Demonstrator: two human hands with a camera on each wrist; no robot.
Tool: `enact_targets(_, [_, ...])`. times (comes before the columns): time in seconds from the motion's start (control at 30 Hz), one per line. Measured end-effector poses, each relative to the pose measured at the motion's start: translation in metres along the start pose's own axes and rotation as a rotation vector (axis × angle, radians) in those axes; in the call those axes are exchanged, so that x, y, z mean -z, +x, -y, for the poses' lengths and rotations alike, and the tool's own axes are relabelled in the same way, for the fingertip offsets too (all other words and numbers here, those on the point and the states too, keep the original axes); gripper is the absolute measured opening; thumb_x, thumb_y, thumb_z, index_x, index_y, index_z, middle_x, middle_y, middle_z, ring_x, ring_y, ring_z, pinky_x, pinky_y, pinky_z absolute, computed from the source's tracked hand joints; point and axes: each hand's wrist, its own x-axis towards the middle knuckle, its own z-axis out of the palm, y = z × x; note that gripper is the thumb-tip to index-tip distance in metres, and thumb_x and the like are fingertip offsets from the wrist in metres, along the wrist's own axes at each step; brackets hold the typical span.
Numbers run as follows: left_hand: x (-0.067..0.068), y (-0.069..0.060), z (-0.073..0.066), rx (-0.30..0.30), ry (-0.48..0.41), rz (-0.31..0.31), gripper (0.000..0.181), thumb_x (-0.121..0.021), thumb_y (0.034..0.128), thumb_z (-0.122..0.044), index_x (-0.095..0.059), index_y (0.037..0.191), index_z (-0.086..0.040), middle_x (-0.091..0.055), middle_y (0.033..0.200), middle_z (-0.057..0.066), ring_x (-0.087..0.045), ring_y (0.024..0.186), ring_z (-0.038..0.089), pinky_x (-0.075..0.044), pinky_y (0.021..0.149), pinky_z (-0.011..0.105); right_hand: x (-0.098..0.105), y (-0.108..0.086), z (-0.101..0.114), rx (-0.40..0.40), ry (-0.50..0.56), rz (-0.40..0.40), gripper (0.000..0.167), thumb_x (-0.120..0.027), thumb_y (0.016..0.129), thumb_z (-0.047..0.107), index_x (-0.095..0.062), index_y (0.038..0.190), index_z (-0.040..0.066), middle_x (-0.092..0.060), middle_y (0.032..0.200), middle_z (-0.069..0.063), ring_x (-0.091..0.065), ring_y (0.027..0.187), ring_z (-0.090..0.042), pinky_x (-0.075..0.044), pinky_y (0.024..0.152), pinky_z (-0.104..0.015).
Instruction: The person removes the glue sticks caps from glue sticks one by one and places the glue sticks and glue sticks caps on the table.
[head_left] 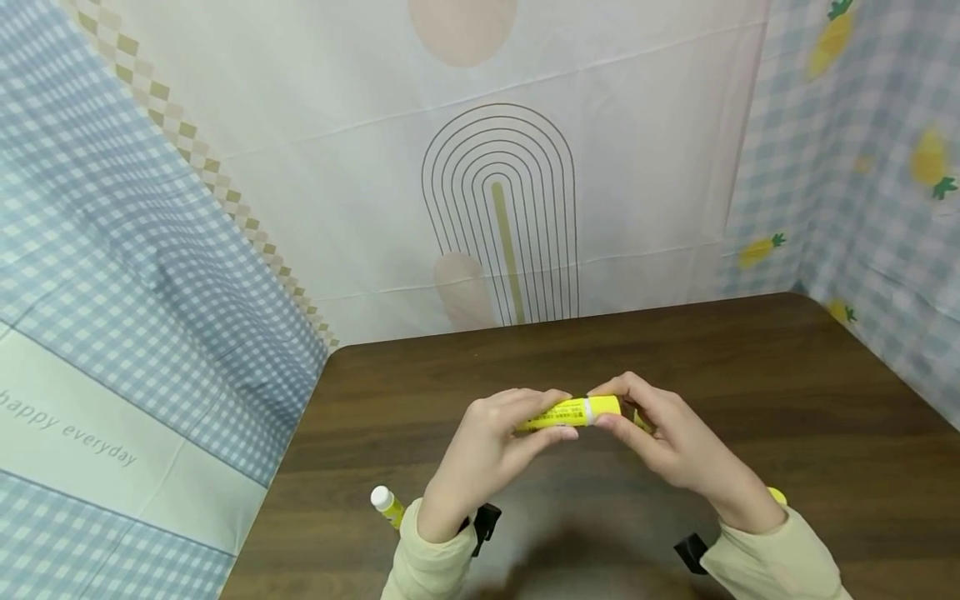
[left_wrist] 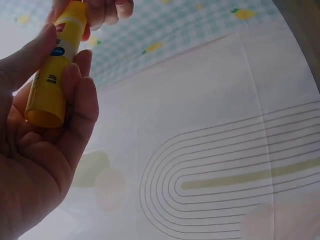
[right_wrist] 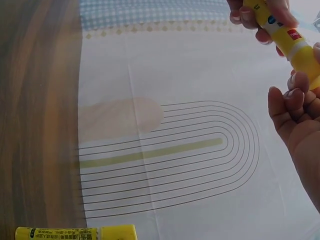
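1. Pale sleeves nearest, cut by the bottom edge; black gear at each wrist.
2. White-capped tube just beside the left sleeve, its lower part hidden. Yellow scrap peeks past the right forearm, mostly covered.
3. Left hand: fingers and thumb curled round the yellow tube, firmly closed on it.
4. Right hand: thumb and fingertips pinch the tube's other end, by a pale band. Tube held roughly level above the table, between both hands.
5. Room: a stretch of wood separates hands from the back edge; more tabletop runs off to the right. Left table edge lies beyond the white-capped tube.
6. White cloth rises at the back edge, checked cloth on both sides.
7. Left wrist view: tube's flat end over the palm, hidden from the head. Right wrist view: red label, plus a printed tube along the bottom edge; whether it is the yellow scrap, cannot tell.
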Motion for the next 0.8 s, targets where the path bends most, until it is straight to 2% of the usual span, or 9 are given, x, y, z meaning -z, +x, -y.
enact_targets(0.17, [0.0, 0.0, -0.006, 0.097, -0.072, 0.015, 0.032, -0.079, 0.0874, -0.021, -0.075, 0.114, -0.004, -0.074, 0.105, 0.002, -0.067, 0.09, 0.004, -0.053, 0.075, 0.016, 0.002, 0.0, 0.003, 0.012, 0.002, 0.002, 0.027, -0.067, 0.095, 0.0, -0.059, 0.117, 0.013, -0.057, 0.084, 0.006, -0.045, 0.064, -0.002, -0.041, 0.055, -0.016])
enact_targets(0.27, [0.001, 0.0, -0.007, 0.098, -0.078, 0.017, 0.032, -0.081, 0.0863, -0.02, -0.075, 0.114, -0.004, -0.074, 0.105, 0.001, -0.066, 0.09, 0.003, -0.053, 0.075, 0.016, 0.004, 0.0, 0.005, 0.009, -0.011, 0.01, 0.029, -0.069, 0.093, 0.0, -0.06, 0.116, 0.014, -0.059, 0.085, 0.008, -0.047, 0.064, -0.002, -0.04, 0.052, -0.016])
enact_targets(0.33, [0.0, -0.001, -0.006, 0.056, -0.032, 0.012, 0.033, -0.082, 0.0849, -0.019, -0.075, 0.114, -0.004, -0.074, 0.105, 0.001, -0.066, 0.092, 0.004, -0.053, 0.078, 0.015, 0.007, 0.0, 0.008, -0.019, -0.003, 0.036, 0.03, -0.069, 0.093, 0.0, -0.061, 0.116, 0.017, -0.06, 0.086, 0.01, -0.049, 0.063, -0.003, -0.041, 0.05, -0.017])
enact_targets(0.4, [-0.003, -0.001, -0.007, -0.023, 0.058, 0.011, 0.034, -0.083, 0.0841, -0.019, -0.075, 0.114, -0.005, -0.074, 0.106, 0.001, -0.066, 0.093, 0.005, -0.051, 0.081, 0.014, 0.015, -0.003, 0.012, -0.094, 0.017, 0.088, 0.03, -0.067, 0.095, 0.001, -0.061, 0.117, 0.021, -0.064, 0.09, 0.012, -0.054, 0.064, -0.004, -0.044, 0.05, -0.02])
enact_targets(0.47, [-0.008, 0.0, -0.007, -0.106, 0.176, 0.018, 0.034, -0.082, 0.0855, -0.021, -0.074, 0.115, -0.006, -0.074, 0.107, 0.0, -0.065, 0.094, 0.007, -0.049, 0.085, 0.013, 0.026, -0.004, 0.017, -0.179, 0.015, 0.175, 0.03, -0.065, 0.098, 0.006, -0.061, 0.119, 0.026, -0.067, 0.094, 0.013, -0.06, 0.07, -0.005, -0.049, 0.053, -0.024])
enact_targets(0.57, [-0.012, 0.001, -0.008, -0.212, 0.348, 0.044, 0.034, -0.081, 0.0871, -0.024, -0.074, 0.116, -0.009, -0.073, 0.106, -0.004, -0.063, 0.089, 0.007, -0.047, 0.086, 0.011, 0.04, -0.003, 0.023, -0.262, -0.03, 0.323, 0.023, -0.063, 0.101, 0.016, -0.062, 0.119, 0.03, -0.069, 0.099, 0.015, -0.065, 0.079, -0.007, -0.052, 0.063, -0.027])
enact_targets(0.67, [-0.011, 0.003, -0.007, -0.265, 0.46, 0.078, 0.033, -0.08, 0.088, -0.026, -0.073, 0.117, -0.011, -0.072, 0.105, -0.006, -0.061, 0.086, 0.006, -0.047, 0.084, 0.011, 0.045, 0.007, 0.027, -0.263, -0.104, 0.431, 0.013, -0.064, 0.101, 0.028, -0.065, 0.114, 0.029, -0.066, 0.095, 0.018, -0.062, 0.078, -0.003, -0.051, 0.066, -0.025])
enact_targets(0.8, [-0.007, 0.002, -0.005, -0.284, 0.535, 0.111, 0.033, -0.08, 0.0882, -0.028, -0.073, 0.116, -0.012, -0.071, 0.104, -0.007, -0.059, 0.083, 0.006, -0.047, 0.08, 0.012, 0.042, 0.019, 0.03, -0.247, -0.204, 0.478, 0.015, -0.067, 0.098, 0.037, -0.068, 0.105, 0.024, -0.064, 0.087, 0.018, -0.055, 0.068, 0.002, -0.048, 0.06, -0.023])
